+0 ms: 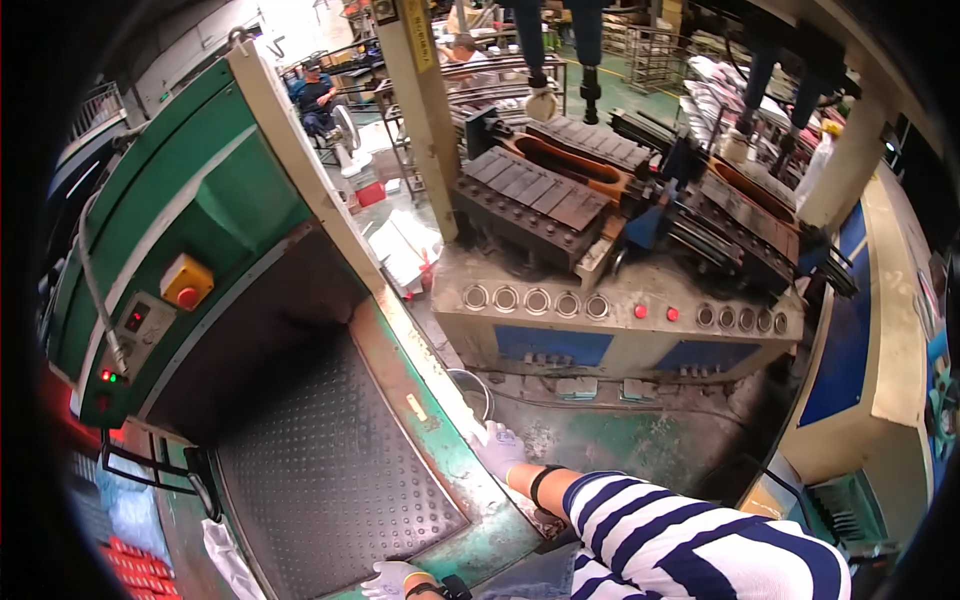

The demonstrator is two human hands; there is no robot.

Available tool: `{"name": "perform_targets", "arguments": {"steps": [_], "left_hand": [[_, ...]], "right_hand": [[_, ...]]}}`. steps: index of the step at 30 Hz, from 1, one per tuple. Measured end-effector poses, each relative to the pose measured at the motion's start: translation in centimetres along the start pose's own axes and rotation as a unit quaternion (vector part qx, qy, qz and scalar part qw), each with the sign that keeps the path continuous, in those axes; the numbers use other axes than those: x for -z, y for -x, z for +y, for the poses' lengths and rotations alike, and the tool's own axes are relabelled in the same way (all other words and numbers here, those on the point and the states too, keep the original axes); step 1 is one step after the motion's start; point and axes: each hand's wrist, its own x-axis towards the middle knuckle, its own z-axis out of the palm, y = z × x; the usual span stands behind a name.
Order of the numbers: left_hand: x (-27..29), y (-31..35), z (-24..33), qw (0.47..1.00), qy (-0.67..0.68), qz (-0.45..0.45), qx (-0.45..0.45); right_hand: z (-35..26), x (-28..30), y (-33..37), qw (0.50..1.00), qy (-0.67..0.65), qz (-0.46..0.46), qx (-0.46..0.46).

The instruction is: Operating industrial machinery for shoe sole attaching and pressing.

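My left hand [391, 580], in a pale glove, is at the lower edge of the view. Its fingers lie stretched out on the front rim of a green machine [456, 553] with a dark, studded bed [330, 470]. My right hand [500, 453], gloved too, rests open on the worn right-hand side rail of that machine, its fingers partly hidden. Neither hand visibly holds anything. Just beyond the right hand stands a bucket [471, 393], partly covered by the rail.
A press with metal moulds [540, 200] and a beige control panel [620, 310] stands ahead. To the right is a beige and blue cabinet [850, 350]. A yellow box with a red button [187, 285] sits on the green hood. A person [318, 95] sits far back near a fan [346, 135].
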Motion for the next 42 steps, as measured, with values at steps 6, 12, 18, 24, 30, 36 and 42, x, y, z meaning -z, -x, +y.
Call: {"name": "perform_targets", "arguments": {"steps": [6,12,18,24,30,36,42], "left_hand": [[8.0,5.3,0.8,0.969,0.218,0.011,0.113],[10.2,6.5,1.0,0.971,-0.148,-0.127,-0.14],[5.1,3.9,0.7,0.997,-0.011,-0.073,-0.023],[6.8,4.8,1.2,0.993,-0.021,-0.097,-0.063],[11.5,7.6,2.0,0.966,-0.133,-0.151,-0.162],[13.6,8.5,1.3,0.957,-0.155,-0.156,-0.191],[14.3,8.4,0.3,0.951,-0.166,-0.16,-0.203]], "right_hand": [[0.2,-0.2,-0.2,1.0,-0.005,-0.006,-0.006],[0.0,0.1,0.1,1.0,-0.004,0.013,0.0],[0.4,-0.4,-0.1,0.999,-0.015,0.026,0.012],[0.6,-2.1,-0.5,0.998,0.053,0.034,0.009],[0.3,-0.6,-0.5,1.0,-0.022,-0.003,-0.005],[0.1,0.5,0.2,0.999,-0.027,-0.02,0.008],[0.1,0.6,0.1,0.999,-0.046,-0.012,0.012]]}}
